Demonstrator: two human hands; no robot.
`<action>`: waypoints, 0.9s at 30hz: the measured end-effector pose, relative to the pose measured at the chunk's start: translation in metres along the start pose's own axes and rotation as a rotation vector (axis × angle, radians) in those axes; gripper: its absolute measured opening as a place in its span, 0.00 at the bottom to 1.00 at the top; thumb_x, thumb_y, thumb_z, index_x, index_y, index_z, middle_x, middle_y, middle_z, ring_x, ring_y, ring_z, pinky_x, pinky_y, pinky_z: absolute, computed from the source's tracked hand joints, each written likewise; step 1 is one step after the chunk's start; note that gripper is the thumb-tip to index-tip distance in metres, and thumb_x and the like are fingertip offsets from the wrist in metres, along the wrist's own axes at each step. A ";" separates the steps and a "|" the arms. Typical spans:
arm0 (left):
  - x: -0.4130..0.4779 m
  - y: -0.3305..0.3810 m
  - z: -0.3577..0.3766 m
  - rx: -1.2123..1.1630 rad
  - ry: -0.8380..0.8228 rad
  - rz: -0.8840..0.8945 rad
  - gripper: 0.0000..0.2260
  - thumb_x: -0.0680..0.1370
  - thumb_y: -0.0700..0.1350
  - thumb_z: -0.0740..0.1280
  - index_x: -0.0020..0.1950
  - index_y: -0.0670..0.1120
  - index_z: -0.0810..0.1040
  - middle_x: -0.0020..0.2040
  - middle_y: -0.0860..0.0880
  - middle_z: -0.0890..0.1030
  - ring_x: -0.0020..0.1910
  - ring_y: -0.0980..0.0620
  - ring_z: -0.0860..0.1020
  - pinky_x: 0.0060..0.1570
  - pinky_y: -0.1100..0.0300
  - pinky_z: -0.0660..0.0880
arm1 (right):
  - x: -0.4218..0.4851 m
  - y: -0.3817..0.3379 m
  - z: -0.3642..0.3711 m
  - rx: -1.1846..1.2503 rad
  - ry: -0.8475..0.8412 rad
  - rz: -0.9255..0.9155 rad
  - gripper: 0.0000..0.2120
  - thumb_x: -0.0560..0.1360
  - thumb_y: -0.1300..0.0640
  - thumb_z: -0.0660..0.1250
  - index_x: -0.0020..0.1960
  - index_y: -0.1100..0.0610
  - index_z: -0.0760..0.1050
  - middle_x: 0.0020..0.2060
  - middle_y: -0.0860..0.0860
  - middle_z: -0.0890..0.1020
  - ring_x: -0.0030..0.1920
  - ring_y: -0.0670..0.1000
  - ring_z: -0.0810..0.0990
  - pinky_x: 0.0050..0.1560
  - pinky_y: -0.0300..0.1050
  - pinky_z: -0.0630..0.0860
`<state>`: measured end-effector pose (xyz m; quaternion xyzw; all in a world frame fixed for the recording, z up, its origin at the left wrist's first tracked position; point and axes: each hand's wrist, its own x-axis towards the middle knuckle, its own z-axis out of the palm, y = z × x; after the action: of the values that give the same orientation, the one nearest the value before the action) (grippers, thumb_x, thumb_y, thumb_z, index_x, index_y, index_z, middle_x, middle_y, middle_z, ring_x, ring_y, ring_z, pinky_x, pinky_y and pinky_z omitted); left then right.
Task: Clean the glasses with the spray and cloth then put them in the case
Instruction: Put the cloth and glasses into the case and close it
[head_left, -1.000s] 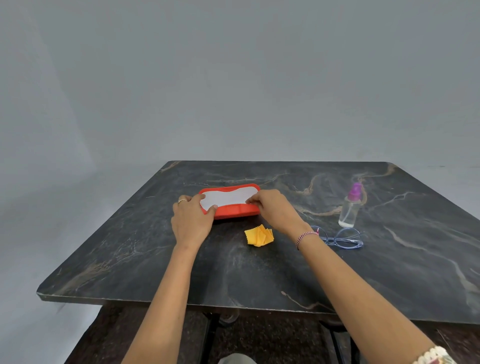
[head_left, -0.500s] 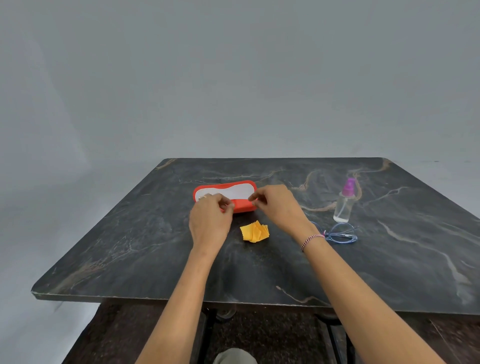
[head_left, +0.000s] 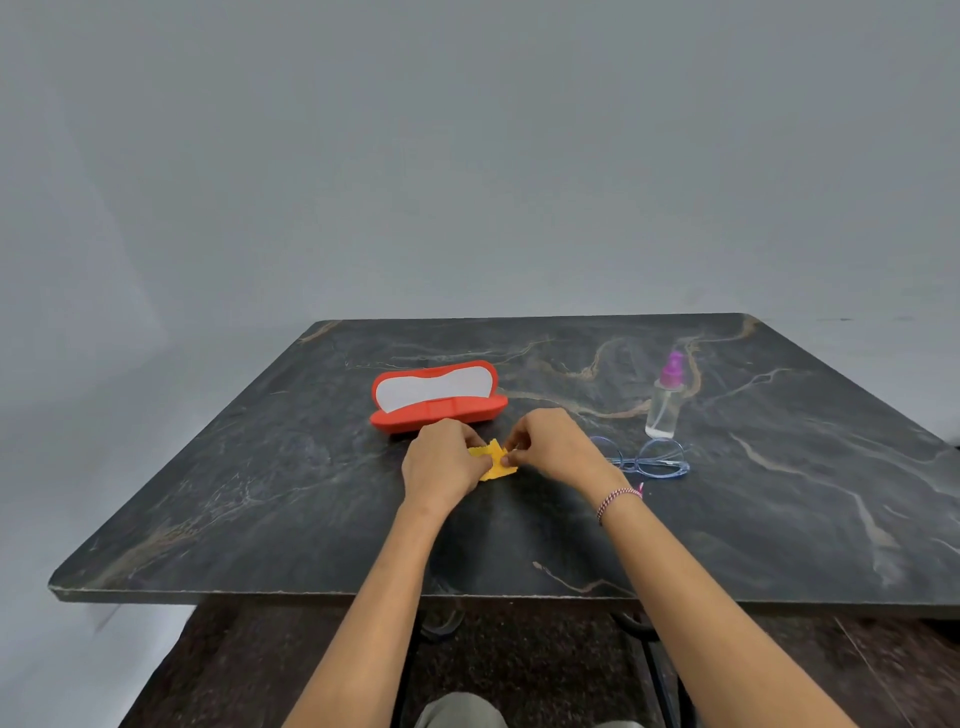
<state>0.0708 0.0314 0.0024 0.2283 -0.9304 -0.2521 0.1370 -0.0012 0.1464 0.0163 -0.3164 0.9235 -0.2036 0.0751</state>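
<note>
Glasses (head_left: 645, 460) lay on the dark desk (head_left: 260, 493), just right of the right hand (head_left: 550, 447) and near the spray bottle (head_left: 664, 402). Both hands pinched the yellow cloth (head_left: 496, 462), the left hand (head_left: 441, 462) at its left edge. Behind them the red case (head_left: 441, 410) stood open.

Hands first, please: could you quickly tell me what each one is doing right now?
Left hand: closed, pinching the yellow cloth.
Right hand: closed, pinching the same cloth's other side.
</note>
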 end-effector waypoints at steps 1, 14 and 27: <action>0.000 0.000 -0.001 -0.011 -0.002 0.004 0.10 0.72 0.50 0.71 0.53 0.51 0.82 0.50 0.52 0.83 0.47 0.53 0.79 0.48 0.58 0.76 | -0.001 0.001 0.000 0.025 0.004 -0.002 0.12 0.72 0.55 0.70 0.54 0.58 0.80 0.48 0.53 0.83 0.44 0.47 0.76 0.46 0.38 0.71; -0.015 0.015 -0.034 -0.269 0.435 0.057 0.10 0.73 0.47 0.71 0.54 0.50 0.81 0.44 0.48 0.81 0.40 0.55 0.77 0.43 0.62 0.73 | -0.014 -0.005 -0.017 0.928 0.141 -0.041 0.04 0.72 0.59 0.71 0.43 0.60 0.78 0.37 0.53 0.82 0.37 0.48 0.81 0.38 0.36 0.80; -0.002 0.015 -0.045 -1.190 -0.092 -0.352 0.17 0.72 0.45 0.72 0.55 0.36 0.77 0.43 0.39 0.83 0.35 0.48 0.84 0.35 0.60 0.81 | -0.013 -0.014 -0.018 0.372 0.383 -0.315 0.05 0.70 0.58 0.73 0.46 0.57 0.83 0.41 0.50 0.84 0.42 0.43 0.78 0.43 0.25 0.69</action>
<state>0.0836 0.0253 0.0471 0.2518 -0.5839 -0.7557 0.1569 0.0122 0.1500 0.0387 -0.3923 0.8073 -0.4343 -0.0760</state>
